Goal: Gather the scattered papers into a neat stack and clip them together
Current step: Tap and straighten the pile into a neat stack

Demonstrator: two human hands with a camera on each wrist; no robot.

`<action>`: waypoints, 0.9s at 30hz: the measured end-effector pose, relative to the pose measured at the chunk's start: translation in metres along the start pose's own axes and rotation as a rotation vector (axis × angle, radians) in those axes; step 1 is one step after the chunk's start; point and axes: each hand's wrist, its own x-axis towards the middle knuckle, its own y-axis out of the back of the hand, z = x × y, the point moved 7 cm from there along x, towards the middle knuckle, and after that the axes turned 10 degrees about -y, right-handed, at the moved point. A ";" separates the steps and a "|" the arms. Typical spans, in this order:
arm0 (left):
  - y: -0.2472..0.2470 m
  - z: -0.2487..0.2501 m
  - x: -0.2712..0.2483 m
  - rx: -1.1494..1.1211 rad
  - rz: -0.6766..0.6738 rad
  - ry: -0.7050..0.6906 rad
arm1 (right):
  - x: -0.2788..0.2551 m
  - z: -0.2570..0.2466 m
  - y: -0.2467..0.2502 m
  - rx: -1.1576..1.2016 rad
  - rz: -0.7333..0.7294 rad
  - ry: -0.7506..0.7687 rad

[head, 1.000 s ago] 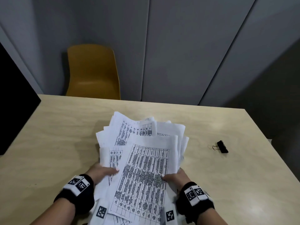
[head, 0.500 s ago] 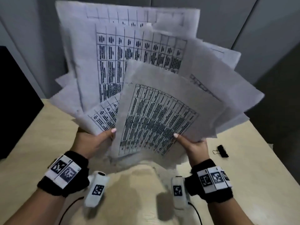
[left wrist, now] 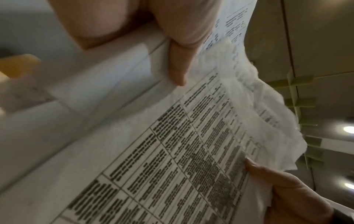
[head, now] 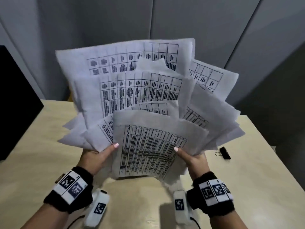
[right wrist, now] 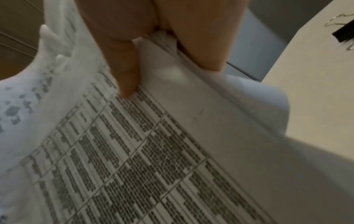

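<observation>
A fanned, uneven bundle of printed papers [head: 142,96] stands upright above the wooden table [head: 41,162], its lower edge just over the tabletop. My left hand [head: 100,156] grips the bundle's left side, thumb on the front sheet. My right hand [head: 189,156] grips the right side the same way. The left wrist view has the left thumb [left wrist: 178,60] pressed on the papers [left wrist: 172,151] and the right hand [left wrist: 283,186] opposite. In the right wrist view my right thumb [right wrist: 122,68] lies on the table-printed sheet [right wrist: 143,151]. A black binder clip [head: 224,152] [right wrist: 344,33] lies on the table, right of the bundle.
A black screen [head: 14,104] stands at the table's left edge. Grey wall panels [head: 198,22] rise behind the table. The table's right edge [head: 283,187] runs close past the clip.
The papers lay spread flat on the table; both hands lifted them upright, and since half a second ago the bundle has dropped lower toward the tabletop.
</observation>
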 end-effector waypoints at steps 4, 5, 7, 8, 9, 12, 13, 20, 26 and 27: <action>0.008 -0.001 -0.008 -0.146 -0.082 0.024 | -0.008 -0.005 0.007 -0.027 -0.042 0.028; 0.009 -0.003 -0.012 -0.180 -0.083 0.050 | -0.006 -0.002 0.009 -0.019 -0.046 0.029; 0.004 -0.007 -0.016 -0.163 -0.089 0.069 | -0.003 0.005 0.012 -0.049 -0.007 0.013; 0.001 -0.010 -0.017 -0.132 -0.085 0.083 | 0.000 0.010 0.013 -0.052 0.007 -0.006; -0.001 -0.012 -0.017 -0.101 -0.060 0.092 | 0.002 0.012 0.011 -0.051 0.013 -0.026; -0.004 -0.014 -0.013 -0.056 0.048 0.082 | 0.005 0.015 0.006 -0.090 0.031 -0.062; -0.003 -0.014 -0.011 -0.061 0.068 0.063 | 0.005 0.014 0.006 -0.090 0.030 -0.063; 0.007 0.008 -0.002 -0.153 -0.020 -0.039 | 0.000 -0.008 0.013 -0.022 -0.057 0.006; 0.003 -0.001 -0.007 -0.155 -0.052 -0.002 | 0.000 -0.001 -0.002 -0.007 -0.142 0.007; 0.000 -0.003 -0.008 -0.139 -0.042 0.015 | 0.000 -0.001 -0.005 -0.006 -0.132 0.012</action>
